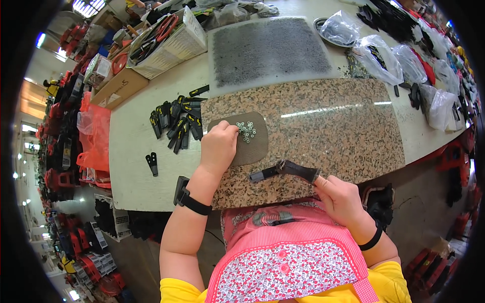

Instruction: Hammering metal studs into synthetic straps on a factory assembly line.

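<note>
My left hand [221,144] is over the left part of a brown rounded pad [252,153]. Its fingertips are pinched together at the edge of a small heap of pale, ring-shaped metal pieces [247,132]; what they pinch is hidden. My right hand [337,198], near the front edge of the speckled stone slab [333,126], is closed round the end of a dark, hammer-like tool [298,170]. The tool points left, its blunt grey-black end over the slab. Left of the slab lies a pile of black strap pieces with yellow marks [177,118], with another black piece [152,164] apart from them.
Behind the slab lies a dark-stained translucent sheet [268,50]. A white basket of tools [174,45] and a cardboard box [121,88] stand at the back left. Clear plastic bags [379,58] crowd the right. A red bag [95,134] hangs at the left edge.
</note>
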`<action>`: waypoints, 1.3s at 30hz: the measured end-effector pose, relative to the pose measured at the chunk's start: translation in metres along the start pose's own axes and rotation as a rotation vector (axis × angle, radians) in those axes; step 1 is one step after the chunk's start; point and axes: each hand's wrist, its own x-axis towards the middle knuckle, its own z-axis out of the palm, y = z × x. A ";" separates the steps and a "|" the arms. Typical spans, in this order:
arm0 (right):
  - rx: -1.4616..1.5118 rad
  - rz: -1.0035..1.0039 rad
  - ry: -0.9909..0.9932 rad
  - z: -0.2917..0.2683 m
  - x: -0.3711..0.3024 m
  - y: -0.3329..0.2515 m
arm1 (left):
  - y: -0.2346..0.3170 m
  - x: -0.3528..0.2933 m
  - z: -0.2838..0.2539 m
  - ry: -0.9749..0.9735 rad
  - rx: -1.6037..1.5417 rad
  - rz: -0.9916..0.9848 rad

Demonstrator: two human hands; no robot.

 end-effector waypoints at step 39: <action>0.007 -0.038 0.001 0.000 0.000 -0.003 | 0.070 -0.086 0.005 0.067 -0.264 0.101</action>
